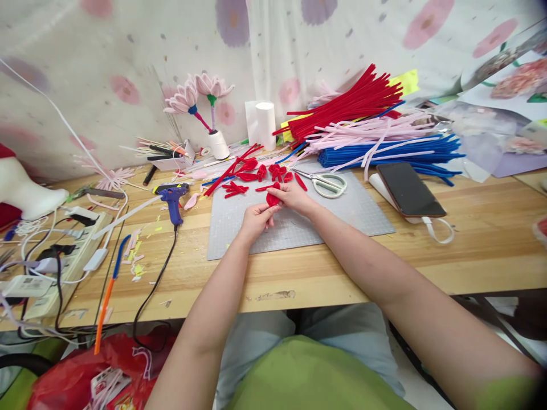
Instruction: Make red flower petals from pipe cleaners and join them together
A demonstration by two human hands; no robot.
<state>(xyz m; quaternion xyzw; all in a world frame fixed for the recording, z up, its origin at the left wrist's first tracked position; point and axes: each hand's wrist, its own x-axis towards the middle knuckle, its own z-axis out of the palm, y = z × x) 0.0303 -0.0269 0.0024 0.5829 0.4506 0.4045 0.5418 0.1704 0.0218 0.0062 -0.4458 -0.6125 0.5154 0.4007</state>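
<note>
- A rounded, fuzzy red piece is held over the gray gridded mat, nearer the mat's left edge than its right
- The left hand pinches it from below, the right hand from the upper right, fingers pressed together, probably to steady it
- Plush red loops and smooth-handled scissors lie toward the mat's back edge, likely for easy reach
- Straight, velvety red stems and blue stems lie bundled toward the table's back edge, seemingly sorted by color

Fuzzy held piece, grained wooden table, matt mat, glossy phone
</note>
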